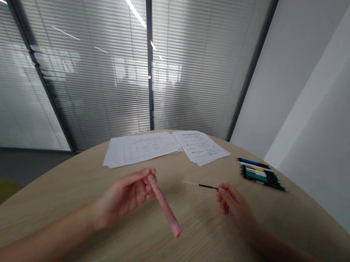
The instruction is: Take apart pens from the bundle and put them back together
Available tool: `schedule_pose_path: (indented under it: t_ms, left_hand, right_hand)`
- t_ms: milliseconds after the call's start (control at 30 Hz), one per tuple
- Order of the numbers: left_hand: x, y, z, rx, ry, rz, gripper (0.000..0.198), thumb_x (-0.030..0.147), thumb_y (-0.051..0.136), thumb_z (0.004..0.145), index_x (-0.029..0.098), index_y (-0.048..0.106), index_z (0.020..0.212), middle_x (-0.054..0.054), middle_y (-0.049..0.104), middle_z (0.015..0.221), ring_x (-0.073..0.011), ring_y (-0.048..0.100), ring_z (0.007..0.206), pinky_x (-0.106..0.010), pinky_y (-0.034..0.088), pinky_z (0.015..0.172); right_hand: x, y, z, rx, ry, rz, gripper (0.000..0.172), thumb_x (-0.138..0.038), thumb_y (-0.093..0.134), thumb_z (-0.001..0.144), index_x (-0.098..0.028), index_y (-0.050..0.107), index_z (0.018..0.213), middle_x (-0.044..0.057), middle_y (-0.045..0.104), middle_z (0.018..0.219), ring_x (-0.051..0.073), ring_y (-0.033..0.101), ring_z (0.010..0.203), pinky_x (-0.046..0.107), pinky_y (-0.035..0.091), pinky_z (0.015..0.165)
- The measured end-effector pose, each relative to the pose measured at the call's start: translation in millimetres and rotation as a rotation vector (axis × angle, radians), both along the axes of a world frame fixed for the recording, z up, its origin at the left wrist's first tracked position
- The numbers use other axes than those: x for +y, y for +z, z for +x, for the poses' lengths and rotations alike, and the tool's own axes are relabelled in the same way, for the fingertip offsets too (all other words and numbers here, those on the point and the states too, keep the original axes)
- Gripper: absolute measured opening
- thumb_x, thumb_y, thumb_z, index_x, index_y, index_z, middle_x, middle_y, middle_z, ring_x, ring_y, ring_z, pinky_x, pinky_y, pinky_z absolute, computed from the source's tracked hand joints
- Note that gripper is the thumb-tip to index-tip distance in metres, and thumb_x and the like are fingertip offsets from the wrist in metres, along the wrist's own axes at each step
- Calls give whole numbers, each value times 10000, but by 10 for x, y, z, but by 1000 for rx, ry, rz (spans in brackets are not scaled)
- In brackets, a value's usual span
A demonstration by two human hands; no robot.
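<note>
My left hand (pixel 130 195) pinches one end of a slim pink pen barrel (pixel 165 206) between thumb and fingertips. The barrel slants down and to the right, its other end toward me above the tabletop. To the right, my right hand (pixel 233 201) grips a thin pen refill (pixel 208 186) by one end. A dark stretch of the refill shows near my fingers, and a pale, see-through stretch points left toward the barrel. Barrel and refill are apart. Both are held over the wooden table (pixel 193 254).
A row of several pens (pixel 261 174) lies at the right of the table. Printed sheets (pixel 145 148) and a second paper stack (pixel 201 147) lie toward the far edge. Beyond stand glass panels with blinds (pixel 197 66); a white wall (pixel 332 93) is on the right.
</note>
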State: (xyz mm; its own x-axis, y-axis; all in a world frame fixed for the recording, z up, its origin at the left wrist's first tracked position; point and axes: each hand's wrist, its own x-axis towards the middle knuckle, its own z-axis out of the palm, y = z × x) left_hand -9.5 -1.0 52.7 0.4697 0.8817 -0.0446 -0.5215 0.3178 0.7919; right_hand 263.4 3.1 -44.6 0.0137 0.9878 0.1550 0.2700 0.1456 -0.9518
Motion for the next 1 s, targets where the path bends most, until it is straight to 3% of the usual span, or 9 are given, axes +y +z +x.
schedule_pose_path:
  t_ms: [200, 367, 567, 733, 800, 1000]
  left_hand:
    - [147, 93, -131, 279, 349, 314, 164, 255, 722, 610, 159, 598, 657, 68, 496, 527, -39, 429, 466, -132, 393, 485]
    - [156, 145, -197, 501, 559, 588, 132, 137, 726, 558, 174, 600, 575, 63, 519, 548, -61, 450, 526, -144, 358, 502]
    - [65, 264, -166, 630, 581, 640, 116, 95, 716, 539, 175, 632, 549, 54, 502, 490, -83, 444, 499, -179, 350, 485]
    - [154, 308, -297, 469, 789, 656, 106, 203, 740, 552, 217, 664, 625, 33, 626, 661, -115, 523, 616, -198, 419, 582]
    - [187, 309, -336, 434, 796, 619, 117, 237, 746, 556, 220, 663, 636, 32, 643, 703, -118, 535, 650, -196, 427, 606]
    - [208, 146, -241, 523, 587, 444, 143, 290, 703, 620, 169, 645, 669, 31, 576, 608, -74, 459, 517, -168, 356, 473]
  right_hand:
    - [5, -6, 8, 1, 7, 7, 222, -397, 401, 794, -200, 459, 710, -48, 459, 540, 97, 419, 445, 223, 336, 442]
    - [-6, 5, 3, 0, 4, -4, 226, -394, 405, 795, -199, 459, 693, -46, 456, 532, 97, 417, 447, 223, 337, 443]
    - [-37, 46, -15, -10, 6, -7, 240, -405, 407, 792, -200, 454, 677, -46, 450, 527, 99, 417, 450, 230, 340, 452]
    - [-21, 31, -5, -18, 17, -16, 250, -411, 398, 794, -201, 452, 672, -51, 438, 516, 98, 409, 440, 228, 330, 441]
    - [-11, 19, 0, -23, 23, -11, 246, -412, 396, 795, -201, 455, 682, -51, 442, 520, 100, 412, 442, 229, 331, 442]
    - [-22, 14, -2, -11, 10, -19, 228, -406, 402, 793, -200, 456, 712, -44, 464, 553, 103, 423, 450, 238, 344, 453]
